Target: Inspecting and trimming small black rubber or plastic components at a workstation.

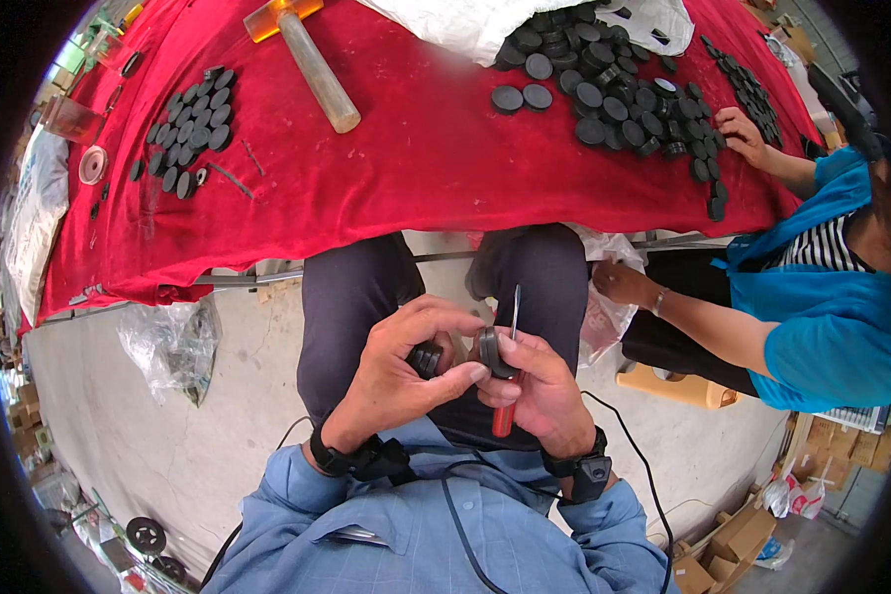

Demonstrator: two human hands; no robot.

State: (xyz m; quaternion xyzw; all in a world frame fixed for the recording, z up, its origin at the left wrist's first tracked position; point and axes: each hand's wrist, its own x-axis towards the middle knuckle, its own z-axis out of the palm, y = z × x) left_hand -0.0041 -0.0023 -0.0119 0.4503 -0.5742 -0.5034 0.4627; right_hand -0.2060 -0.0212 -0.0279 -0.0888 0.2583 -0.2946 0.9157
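Note:
My left hand (406,366) and my right hand (540,386) meet over my lap. The left hand grips a small black round part (426,358) between fingers and palm. The right hand pinches another black round cap (492,351) with thumb and fingers. It also holds a screwdriver with a red handle (503,416), its thin metal blade (515,309) pointing up. The two black parts sit close together, almost touching.
A table with a red cloth (406,168) lies ahead, carrying a heap of black caps (614,89), a smaller group of black caps (190,129), a mallet (312,64) and a white sack (465,25). A person in a blue top (812,317) sits at my right, one hand (741,134) among the caps. Plastic bags (173,342) lie on the floor.

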